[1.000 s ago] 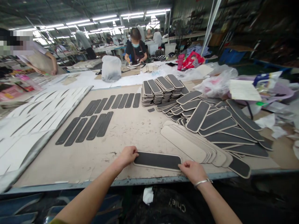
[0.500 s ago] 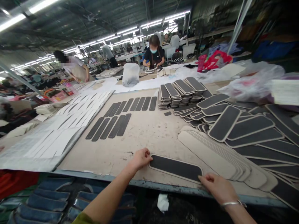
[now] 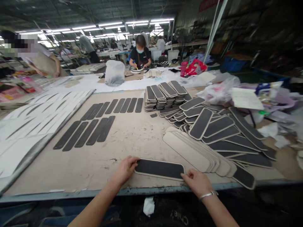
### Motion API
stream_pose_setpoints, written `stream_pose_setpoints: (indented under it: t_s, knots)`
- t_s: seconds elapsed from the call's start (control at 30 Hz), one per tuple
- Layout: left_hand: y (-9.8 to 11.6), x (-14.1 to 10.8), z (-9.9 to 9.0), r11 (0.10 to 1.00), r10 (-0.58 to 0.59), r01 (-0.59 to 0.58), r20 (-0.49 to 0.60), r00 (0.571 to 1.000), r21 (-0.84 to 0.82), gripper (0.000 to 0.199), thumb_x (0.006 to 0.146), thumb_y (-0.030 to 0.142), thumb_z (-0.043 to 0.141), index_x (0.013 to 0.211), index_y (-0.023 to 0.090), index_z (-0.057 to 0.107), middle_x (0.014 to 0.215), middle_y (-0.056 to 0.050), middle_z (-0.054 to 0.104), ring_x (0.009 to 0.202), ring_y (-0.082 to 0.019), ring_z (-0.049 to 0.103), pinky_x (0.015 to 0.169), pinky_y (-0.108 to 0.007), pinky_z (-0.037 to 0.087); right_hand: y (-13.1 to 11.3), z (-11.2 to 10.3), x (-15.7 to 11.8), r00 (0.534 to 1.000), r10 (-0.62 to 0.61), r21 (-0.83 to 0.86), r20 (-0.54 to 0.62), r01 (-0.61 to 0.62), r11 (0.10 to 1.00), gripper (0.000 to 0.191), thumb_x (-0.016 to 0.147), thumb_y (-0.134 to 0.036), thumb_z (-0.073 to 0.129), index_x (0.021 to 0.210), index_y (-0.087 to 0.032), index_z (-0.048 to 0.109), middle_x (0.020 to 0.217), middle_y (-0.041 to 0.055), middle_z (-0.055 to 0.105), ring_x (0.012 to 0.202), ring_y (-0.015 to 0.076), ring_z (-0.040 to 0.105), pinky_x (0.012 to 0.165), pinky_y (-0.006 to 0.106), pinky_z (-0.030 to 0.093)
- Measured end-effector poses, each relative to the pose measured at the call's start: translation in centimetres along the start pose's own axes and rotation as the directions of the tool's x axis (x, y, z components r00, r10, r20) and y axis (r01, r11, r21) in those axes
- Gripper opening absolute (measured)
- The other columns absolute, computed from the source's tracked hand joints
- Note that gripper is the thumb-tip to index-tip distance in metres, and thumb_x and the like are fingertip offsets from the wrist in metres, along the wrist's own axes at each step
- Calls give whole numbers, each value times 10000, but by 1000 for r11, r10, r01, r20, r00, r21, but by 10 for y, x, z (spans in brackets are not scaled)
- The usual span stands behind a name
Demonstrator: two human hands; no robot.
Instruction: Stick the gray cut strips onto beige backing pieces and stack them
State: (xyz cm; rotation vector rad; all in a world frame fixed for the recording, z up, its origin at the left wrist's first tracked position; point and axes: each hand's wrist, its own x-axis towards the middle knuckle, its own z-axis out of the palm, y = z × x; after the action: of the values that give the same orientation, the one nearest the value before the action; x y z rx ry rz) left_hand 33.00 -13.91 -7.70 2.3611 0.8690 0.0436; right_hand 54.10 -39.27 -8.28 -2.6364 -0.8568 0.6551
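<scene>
A long dark panel with rounded corners and a beige border (image 3: pixel 159 169) lies near the front edge of the table. My left hand (image 3: pixel 127 168) pinches its left end between thumb and fingers. At the right end, my right hand (image 3: pixel 197 181), with a bracelet at the wrist, grips the corner with closed fingers. Just right of the panel, plain beige strips (image 3: pixel 189 151) lie fanned out. Behind these is a loose heap of bordered dark panels (image 3: pixel 220 135). Narrow dark strips (image 3: pixel 86 134) rest in two rows on the left.
Neat stacks of bordered panels (image 3: pixel 163 94) stand at the back. White cut sheets (image 3: pixel 35 123) cover the left side. A clear plastic bag (image 3: pixel 214 91) lies at the far right. A co-worker (image 3: pixel 140 55) sits across the table, another person (image 3: pixel 44 60) stands left. The table's front edge (image 3: pixel 113 192) runs below my arms.
The view has turned to the right, so the table contents appear further left. Both hands still hold the bordered panel by its ends, and it lies a little more level in view.
</scene>
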Motion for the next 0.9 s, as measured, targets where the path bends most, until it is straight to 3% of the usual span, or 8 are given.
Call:
stream_pose_setpoints:
  t_s: [0.1, 0.17, 0.23, 0.3, 0.4, 0.53, 0.73, 0.9]
  knots:
    - [-4, -2, 4, 998, 56, -57, 4, 998, 41, 288, 815, 188, 458, 1031, 252, 637, 855, -24, 562, 821, -135, 535, 748, -215, 400, -1, 4, -9, 973, -107, -25, -206, 104, 994, 278, 800, -409, 450, 628, -211, 542, 590, 5, 583, 560, 140, 529, 558, 262, 384]
    - [-5, -2, 6, 997, 60, -61, 24, 998, 56, 298, 832, 202, 442, 1051, 257, 635, 864, -27, 558, 817, -132, 536, 755, -216, 408, -9, 8, -16, 889, -231, -23, -396, 242, 970, 249, 840, -367, 415, 822, -188, 588, 783, 62, 627, 721, 169, 574, 680, 291, 445]
    - [-4, -2, 7, 995, 68, -70, 32, 997, 66, 301, 843, 203, 430, 1055, 261, 636, 871, -27, 553, 813, -126, 535, 761, -214, 412, -26, 16, -22, 787, -386, -65, -482, 408, 911, 332, 859, -331, 401, 1102, -147, 531, 1062, 124, 590, 984, 211, 539, 854, 347, 437]
    - [-4, -3, 9, 993, 83, -85, 29, 996, 79, 301, 852, 198, 419, 1043, 260, 643, 847, -26, 542, 794, -121, 532, 744, -210, 413, -50, 26, -26, 727, -546, -130, -416, 546, 827, 489, 854, -308, 414, 1302, -119, 364, 1302, 140, 439, 1202, 240, 386, 980, 405, 364]
    - [-5, -3, 11, 991, 99, -101, 21, 995, 88, 313, 855, 172, 404, 1038, 252, 646, 814, -22, 528, 760, -110, 524, 713, -199, 412, -86, 46, -28, 686, -689, -168, -231, 670, 723, 663, 827, -345, 464, 1385, -111, 193, 1447, 111, 211, 1319, 256, 174, 1057, 452, 251]
    - [-4, -5, 13, 990, 102, -101, -12, 995, 98, 332, 855, 148, 387, 1054, 233, 638, 817, -26, 521, 756, -108, 518, 710, -200, 413, -97, 67, -22, 692, -716, -180, -92, 696, 695, 767, 795, -498, 479, 1387, -110, 183, 1461, 107, 147, 1337, 249, 95, 1080, 455, 166]
    - [1, -5, 13, 993, 85, -83, -15, 996, 79, 311, 860, 173, 393, 1030, 214, 649, 811, -35, 521, 772, -121, 522, 717, -214, 422, -32, 58, -15, 769, -623, -305, -143, 565, 767, 733, 816, -500, 431, 1387, -110, 187, 1455, 110, 166, 1333, 240, 124, 1067, 446, 183]
    - [7, -8, 7, 996, -30, 35, -60, 998, 81, 284, 819, 160, 456, 1050, 223, 609, 873, -27, 538, 843, -129, 529, 789, -226, 422, 1, 53, -17, 783, -578, -368, -231, 479, 797, 706, 826, -469, 416, 1388, -110, 184, 1452, 110, 187, 1324, 250, 156, 1053, 454, 212]
